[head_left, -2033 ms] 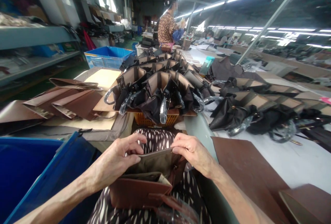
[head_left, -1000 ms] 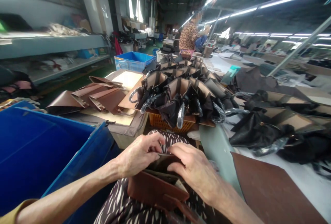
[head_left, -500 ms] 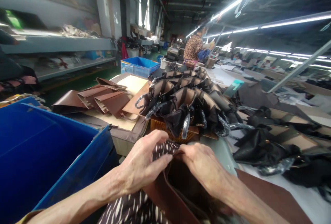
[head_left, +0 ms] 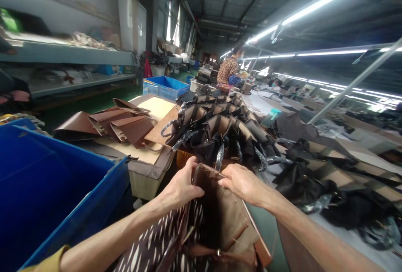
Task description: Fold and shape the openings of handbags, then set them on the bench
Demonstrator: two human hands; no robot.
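A brown leather handbag (head_left: pixel 229 217) with a tan-brown lining faces me with its mouth open. On its far left corner, my left hand (head_left: pixel 180 186) grips the rim between thumb and fingers. My right hand (head_left: pixel 240 182) pinches the far right part of the same rim, fingers outside and thumb inward. Inside the bag, a lining seam and a strap with a small metal stud (head_left: pixel 219 253) show near the bottom. Dark cloth with white flecks (head_left: pixel 147 238) lies under and left of the bag, close to my body.
A deep blue bin (head_left: pixel 63 188) stands at my left. Several brown leather bag pieces (head_left: pixel 132 127) lie on the table beyond it. Black bags with plastic-wrapped handles (head_left: pixel 216 125) crowd the middle and right. Farther off are a blue crate (head_left: pixel 166 87) and a person in patterned clothing (head_left: pixel 228 73).
The bag's mouth has been spread wider, so its lining now shows. My hands have moved a little apart along the rim, and the view has shifted slightly.
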